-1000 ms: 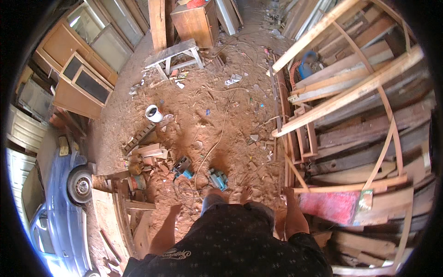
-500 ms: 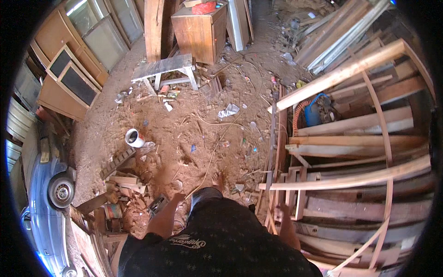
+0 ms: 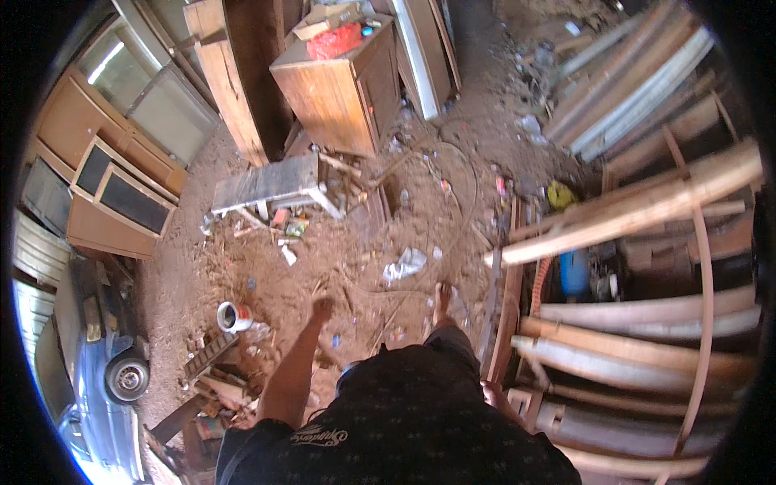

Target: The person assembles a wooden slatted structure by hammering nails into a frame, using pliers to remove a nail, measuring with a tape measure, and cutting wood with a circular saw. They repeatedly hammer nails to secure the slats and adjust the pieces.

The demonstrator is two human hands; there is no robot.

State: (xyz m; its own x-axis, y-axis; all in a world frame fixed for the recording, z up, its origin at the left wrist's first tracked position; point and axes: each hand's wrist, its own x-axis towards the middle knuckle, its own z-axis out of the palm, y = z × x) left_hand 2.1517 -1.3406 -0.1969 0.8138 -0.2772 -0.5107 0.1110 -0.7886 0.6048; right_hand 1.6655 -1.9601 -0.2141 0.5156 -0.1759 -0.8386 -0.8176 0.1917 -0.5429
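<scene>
My left arm reaches forward over the dirt floor (image 3: pixel 242 279), and my left hand (image 3: pixel 322 305) hangs in the air with nothing visible in it. Its fingers look loosely apart, though small and slightly blurred. Low at my right side is my right hand (image 3: pixel 491 394), beside the stacked timber (image 3: pixel 614 347); my shirt and its own angle hide most of its fingers. My bare right foot (image 3: pixel 442 301) is forward, near a crumpled clear plastic bag (image 3: pixel 406 265). A white bucket (image 3: pixel 234 317) stands to the left of my left hand.
A low wooden bench (image 3: pixel 267 190) and a wooden cabinet (image 3: pixel 331 97) with a red bag (image 3: pixel 334 40) stand ahead. Long beams (image 3: pixel 630 206) jut in from the right, near a blue tank (image 3: pixel 575 273). A blue car (image 3: pixel 105 380) is at left. A hose (image 3: pixel 473 194) snakes across the littered floor.
I have moved forward: the bench, cabinet and beams appear closer. My left arm has swung forward, my right hand has drawn back toward my body, and my right foot now shows ahead.
</scene>
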